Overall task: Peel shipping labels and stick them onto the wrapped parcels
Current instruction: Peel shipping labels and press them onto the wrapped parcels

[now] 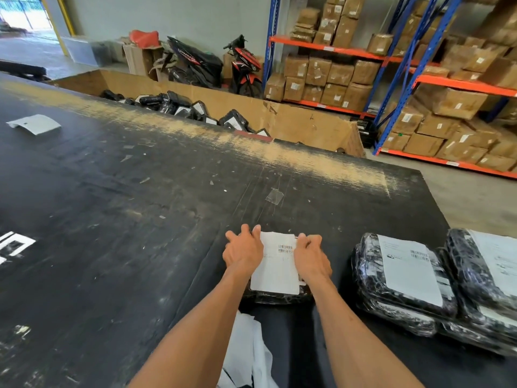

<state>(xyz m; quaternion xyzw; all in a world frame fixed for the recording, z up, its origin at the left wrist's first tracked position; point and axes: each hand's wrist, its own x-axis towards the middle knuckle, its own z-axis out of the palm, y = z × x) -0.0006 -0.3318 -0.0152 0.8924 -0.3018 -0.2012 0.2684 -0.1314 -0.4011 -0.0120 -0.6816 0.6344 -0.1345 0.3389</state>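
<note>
Pressing a white shipping label [275,264] onto a black wrapped parcel [275,298] on the dark worktable [140,205], my left hand [242,252] and right hand [311,257] lie on its side edges, fingers loosely spread. Labelled parcels [402,278] sit stacked just to my right.

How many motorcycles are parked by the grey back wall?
2. One dark motorcycle with a black cover stands left, beside an open cardboard box. One red-and-black motorcycle stands right, next to the blue-and-orange shelf rack. The big cardboard bin may hide others.
</note>
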